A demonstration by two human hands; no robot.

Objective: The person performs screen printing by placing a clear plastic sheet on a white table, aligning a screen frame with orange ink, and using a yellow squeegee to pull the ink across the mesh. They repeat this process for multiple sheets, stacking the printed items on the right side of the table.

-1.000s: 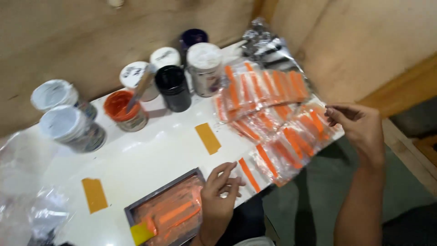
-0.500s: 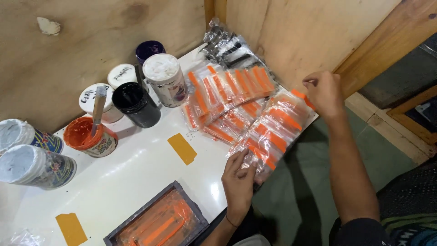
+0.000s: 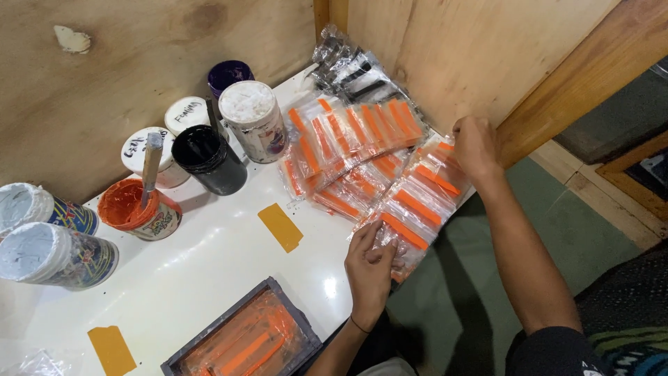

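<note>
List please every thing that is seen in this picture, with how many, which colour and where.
clear bags: many, each with an orange strip, overlapping in rows at the table's right end
dark-content bags: a few, by the wooden wall
paint tubs: about eight; white lids, one black, one purple, along the wall
orange paint tub: one, open, stick standing in it
tape patches: two, yellow-orange, on the white table
framed screen: one, grey frame, orange inside, near edge
left hand: on the nearest bag
right hand: on the far-right bags
</note>
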